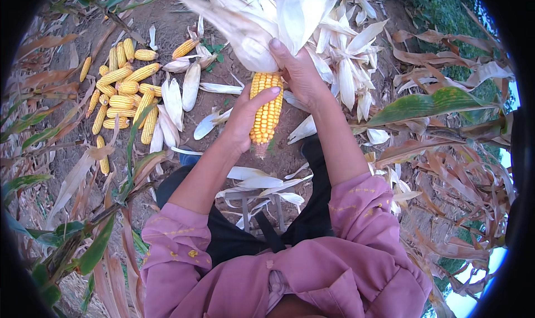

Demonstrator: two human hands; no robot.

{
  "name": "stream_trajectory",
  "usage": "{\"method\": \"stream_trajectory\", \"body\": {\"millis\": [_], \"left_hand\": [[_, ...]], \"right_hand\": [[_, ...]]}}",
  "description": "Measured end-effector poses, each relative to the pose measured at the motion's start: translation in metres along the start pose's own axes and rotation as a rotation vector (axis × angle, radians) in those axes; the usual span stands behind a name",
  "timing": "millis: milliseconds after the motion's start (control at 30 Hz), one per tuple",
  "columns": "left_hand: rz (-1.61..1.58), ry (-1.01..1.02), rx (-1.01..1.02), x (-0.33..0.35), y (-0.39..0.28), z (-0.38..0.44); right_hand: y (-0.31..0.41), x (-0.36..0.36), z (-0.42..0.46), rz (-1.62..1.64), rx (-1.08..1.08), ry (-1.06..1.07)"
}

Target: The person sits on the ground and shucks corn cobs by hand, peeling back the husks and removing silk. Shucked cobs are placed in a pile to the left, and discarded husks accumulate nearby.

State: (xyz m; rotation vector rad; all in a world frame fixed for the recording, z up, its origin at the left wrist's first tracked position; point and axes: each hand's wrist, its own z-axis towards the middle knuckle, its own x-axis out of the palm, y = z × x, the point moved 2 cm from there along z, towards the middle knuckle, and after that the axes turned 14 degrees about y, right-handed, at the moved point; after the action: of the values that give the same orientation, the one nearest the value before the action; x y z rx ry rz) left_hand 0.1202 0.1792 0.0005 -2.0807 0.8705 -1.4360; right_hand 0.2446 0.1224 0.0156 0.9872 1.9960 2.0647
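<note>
Between my hands is a corn cob [266, 109] with bare yellow kernels, its tip pointing towards me. My left hand [248, 113] grips the cob from the left, the thumb lying across the kernels. At the cob's far end, my right hand [299, 73] is closed on the pale dry husk [255, 30], which is peeled back and spreads away from me. The husk still meets the cob at its base. A pile of husked corn cobs [123, 101] lies on the soil to the left, with loose husks [191, 86] beside it.
A heap of dry husks [349, 59] lies at the right. More husks [259, 182] are on the ground between my legs, by a small frame [245, 211]. Corn stalks with green and brown leaves [439, 105] reach in from both sides. One cob [185, 48] sits partly in husk.
</note>
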Motion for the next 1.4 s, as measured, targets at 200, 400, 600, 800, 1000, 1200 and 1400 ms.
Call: {"method": "stream_trajectory", "body": {"millis": [200,400,600,800,1000,1200,1400], "left_hand": [[-0.018,-0.019,-0.183,-0.019,0.019,0.001],[-0.028,0.049,-0.108,-0.018,0.009,0.001],[-0.051,0.074,-0.112,-0.009,0.004,0.007],[0.005,0.047,-0.089,-0.006,-0.002,0.007],[-0.005,0.036,-0.081,-0.004,0.004,0.010],[0.032,0.062,-0.103,-0.001,0.007,0.009],[0.267,0.065,-0.027,0.011,0.000,0.006]], "right_hand": [[0.020,0.010,-0.009,-0.545,0.078,0.378],[0.026,0.007,-0.015,-0.534,0.068,0.533],[0.029,0.000,-0.021,-0.596,0.066,0.509],[0.023,0.001,-0.017,-0.641,0.028,0.420],[0.016,-0.005,-0.016,-0.641,0.027,0.402],[0.014,-0.010,-0.010,-0.199,0.050,0.157],[0.006,-0.003,-0.004,-0.062,-0.018,0.007]]}}
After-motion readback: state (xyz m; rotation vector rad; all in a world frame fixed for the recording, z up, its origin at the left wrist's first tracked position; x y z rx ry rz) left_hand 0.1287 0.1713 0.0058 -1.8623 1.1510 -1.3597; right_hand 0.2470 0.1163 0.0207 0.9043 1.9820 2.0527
